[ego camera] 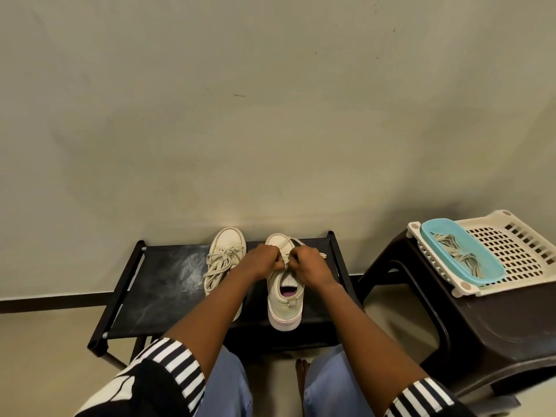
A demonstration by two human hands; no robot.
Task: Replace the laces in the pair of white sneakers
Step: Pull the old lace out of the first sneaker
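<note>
Left hand (pixel 261 260) and right hand (pixel 307 264) with curled fingers pinching the lace (pixel 285 256) of the right sneaker (pixel 282 299), left sneaker (pixel 224 260) beside it on the black bench (pixel 162 284)

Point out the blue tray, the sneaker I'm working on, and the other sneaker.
blue tray (pixel 483 251): head view, bare inner wall on its right side.
sneaker being worked on (pixel 284 310): head view, heel end.
other sneaker (pixel 228 239): head view, toe cap.

The bench (pixel 156 284) holds a left shoe (pixel 227 251) and a right shoe (pixel 284 299), side by side. The stool (pixel 496 335) holds a basket (pixel 517 251).
</note>
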